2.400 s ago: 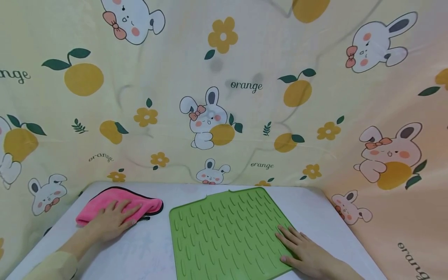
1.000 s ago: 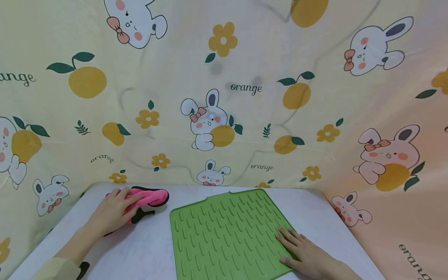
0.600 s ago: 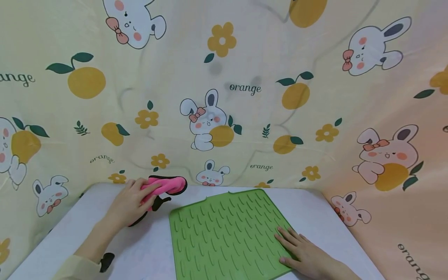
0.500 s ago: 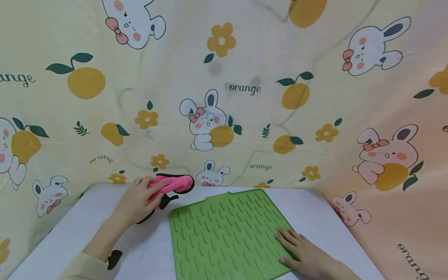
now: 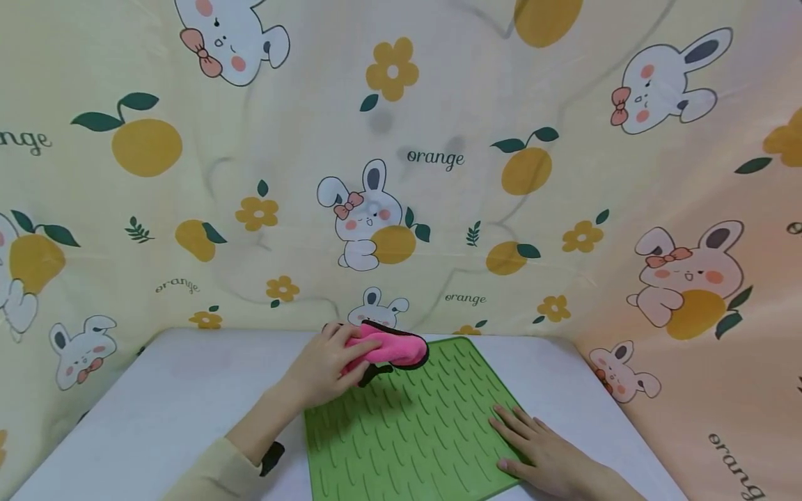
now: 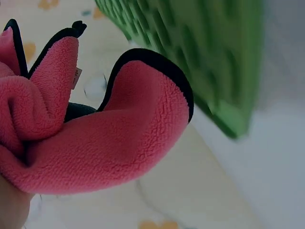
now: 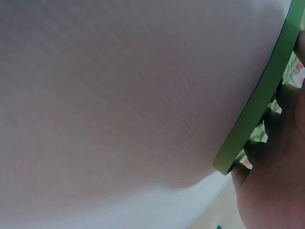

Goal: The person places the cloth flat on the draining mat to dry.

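Observation:
My left hand [image 5: 318, 367] grips a bunched pink cloth [image 5: 396, 348] with black edging, held above the far left part of a green ridged mat [image 5: 432, 431]. A dark shadow falls on the mat beneath it. The left wrist view shows the fluffy cloth [image 6: 128, 148] folded, one end hanging out in a curl, with a small label [image 6: 76, 78]; most of the hand is hidden there. My right hand [image 5: 546, 451] lies with its fingers extended on the mat's right edge. The right wrist view shows the fingers over the mat's green rim [image 7: 255, 107].
The mat lies on a white table [image 5: 182, 390], which shows to its left and right. A pale yellow curtain [image 5: 301, 125] printed with rabbits and oranges hangs behind the table and along its sides.
My left hand has bunched up the pink cloth, lifted it from the left of the table and carried it right, over the mat. The right hand has stayed on the mat's edge.

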{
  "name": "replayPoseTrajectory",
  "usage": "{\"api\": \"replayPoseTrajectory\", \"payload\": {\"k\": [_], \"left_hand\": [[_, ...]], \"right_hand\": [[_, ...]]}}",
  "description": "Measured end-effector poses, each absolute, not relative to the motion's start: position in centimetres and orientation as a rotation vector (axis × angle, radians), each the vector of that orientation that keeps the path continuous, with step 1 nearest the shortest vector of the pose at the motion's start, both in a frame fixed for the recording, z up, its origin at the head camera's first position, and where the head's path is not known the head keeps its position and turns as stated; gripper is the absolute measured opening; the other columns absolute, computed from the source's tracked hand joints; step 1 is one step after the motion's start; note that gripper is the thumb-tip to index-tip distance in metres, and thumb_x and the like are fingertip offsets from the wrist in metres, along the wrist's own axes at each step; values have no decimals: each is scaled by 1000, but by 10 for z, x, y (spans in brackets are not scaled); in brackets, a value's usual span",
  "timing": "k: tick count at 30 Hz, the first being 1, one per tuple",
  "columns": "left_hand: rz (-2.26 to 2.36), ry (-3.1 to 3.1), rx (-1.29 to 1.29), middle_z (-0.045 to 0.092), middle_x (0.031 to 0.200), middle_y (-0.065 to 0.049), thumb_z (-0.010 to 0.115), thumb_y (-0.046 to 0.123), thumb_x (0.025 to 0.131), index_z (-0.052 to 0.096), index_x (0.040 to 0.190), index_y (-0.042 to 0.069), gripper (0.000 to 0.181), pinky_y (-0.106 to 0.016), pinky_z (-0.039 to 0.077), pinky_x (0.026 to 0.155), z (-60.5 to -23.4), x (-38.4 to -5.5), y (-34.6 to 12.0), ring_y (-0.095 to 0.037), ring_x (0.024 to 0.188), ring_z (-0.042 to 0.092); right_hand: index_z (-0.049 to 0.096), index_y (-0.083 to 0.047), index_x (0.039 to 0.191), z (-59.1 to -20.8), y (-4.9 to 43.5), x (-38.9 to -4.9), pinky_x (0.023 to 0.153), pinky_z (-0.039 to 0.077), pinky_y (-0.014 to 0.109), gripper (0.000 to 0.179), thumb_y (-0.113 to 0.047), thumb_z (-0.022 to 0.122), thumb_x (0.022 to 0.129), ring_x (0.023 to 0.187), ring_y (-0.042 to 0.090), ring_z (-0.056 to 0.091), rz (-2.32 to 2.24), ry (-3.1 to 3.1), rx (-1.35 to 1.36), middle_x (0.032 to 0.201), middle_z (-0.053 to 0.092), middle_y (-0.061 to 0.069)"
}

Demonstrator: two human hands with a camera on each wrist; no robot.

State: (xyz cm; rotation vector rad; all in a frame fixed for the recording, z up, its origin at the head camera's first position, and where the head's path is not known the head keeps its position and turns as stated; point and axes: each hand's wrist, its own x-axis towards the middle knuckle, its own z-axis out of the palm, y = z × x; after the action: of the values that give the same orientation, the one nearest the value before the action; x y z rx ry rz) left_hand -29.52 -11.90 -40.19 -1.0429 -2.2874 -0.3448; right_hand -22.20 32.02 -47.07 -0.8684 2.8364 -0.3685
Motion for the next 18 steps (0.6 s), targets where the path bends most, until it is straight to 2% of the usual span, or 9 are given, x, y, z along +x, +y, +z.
{"api": "replayPoseTrajectory", "payload": {"k": [7,14,18], "left_hand": [[-254,-2243,-1240,62,120,-3,65,32,100,69,136,26,36,-35,49,82,-411,-286,-72,-21,101,52],[-33,-2312,-1385,58,133,-1,56,38,106,63,139,34,35,-40,53,86,-429,-274,-41,-22,115,52],[130,-2335,-1426,57,134,2,51,44,107,62,141,36,36,-37,52,84,-442,-267,-34,-19,117,52]], "right_hand": [[38,-11,161,-472,319,-223,108,29,77,74,-57,50,105,149,53,27,-358,2839,-866,167,30,19],[38,-13,161,-472,320,-223,110,29,75,75,-60,48,104,150,52,26,-349,2845,-852,168,29,16],[39,-12,161,-473,321,-223,109,30,76,75,-59,49,104,150,52,26,-347,2844,-857,168,30,16]]}}
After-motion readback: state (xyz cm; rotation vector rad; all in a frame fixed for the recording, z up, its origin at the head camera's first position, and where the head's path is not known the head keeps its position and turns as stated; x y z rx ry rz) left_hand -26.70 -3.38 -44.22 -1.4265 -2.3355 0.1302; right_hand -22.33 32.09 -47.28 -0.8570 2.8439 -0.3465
